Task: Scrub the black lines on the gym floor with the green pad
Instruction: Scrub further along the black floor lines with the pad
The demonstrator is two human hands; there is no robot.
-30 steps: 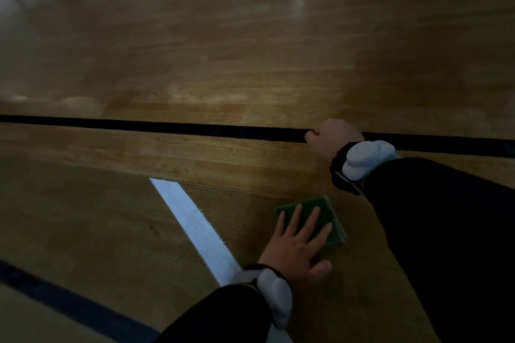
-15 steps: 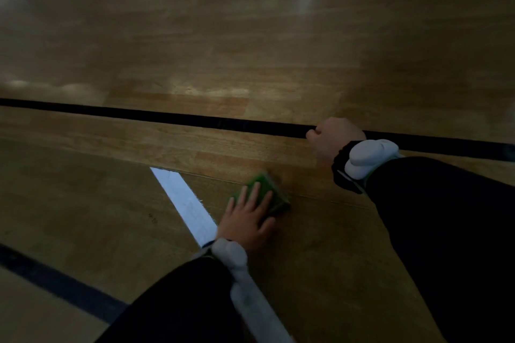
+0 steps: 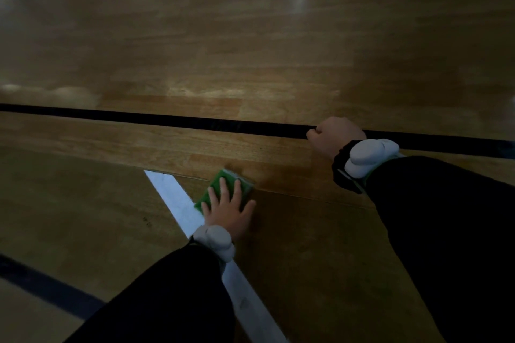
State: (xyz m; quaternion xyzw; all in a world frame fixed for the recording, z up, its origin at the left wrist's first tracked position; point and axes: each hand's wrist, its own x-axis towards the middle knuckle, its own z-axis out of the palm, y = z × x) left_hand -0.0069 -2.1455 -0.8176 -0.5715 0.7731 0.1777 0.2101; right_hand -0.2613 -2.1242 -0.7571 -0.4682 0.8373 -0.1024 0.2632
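Note:
A green pad (image 3: 216,182) lies flat on the wooden gym floor, just right of a white line. My left hand (image 3: 227,207) presses on it with straight, spread fingers. A long black line (image 3: 167,120) runs across the floor from left to right, a short way beyond the pad. My right hand (image 3: 333,135) rests as a fist on that black line at the right, fingers curled under and holding nothing that I can see. Both wrists wear white bands over black sleeves.
A white line (image 3: 172,195) runs diagonally from the pad toward the bottom of the view, under my left arm. A second dark line (image 3: 41,284) crosses the lower left corner. Bare wooden floor (image 3: 250,50) stretches beyond the black line.
My left hand slid the green pad forward and to the left, from right of the white line to beside its far end. My right fist stayed on the black line.

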